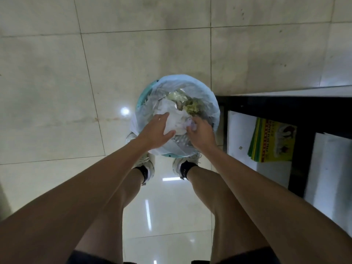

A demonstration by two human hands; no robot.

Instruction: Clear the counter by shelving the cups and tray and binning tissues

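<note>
Over the bin, both arms reach down w/ the tissues bunched between the hands, right above the rubbish. Left hand: fingers straight, laid flat against the wad's left side. Right hand: fingers curled over the wad's right edge, pinching it; fingertips mostly hidden by tissue. Can't count the tissues, just one crumpled white mass, blurred. Bin is one round teal tub w/ a clear bag liner, its near rim hidden behind the hands; inside are yellowish scraps and wrappers, hard to make out. Two shoes on the tiled floor, toes partly under the bin. At right, one dark shelf unit, cut off by the frame, holding a green-yellow stack w/ smeared print.
</note>
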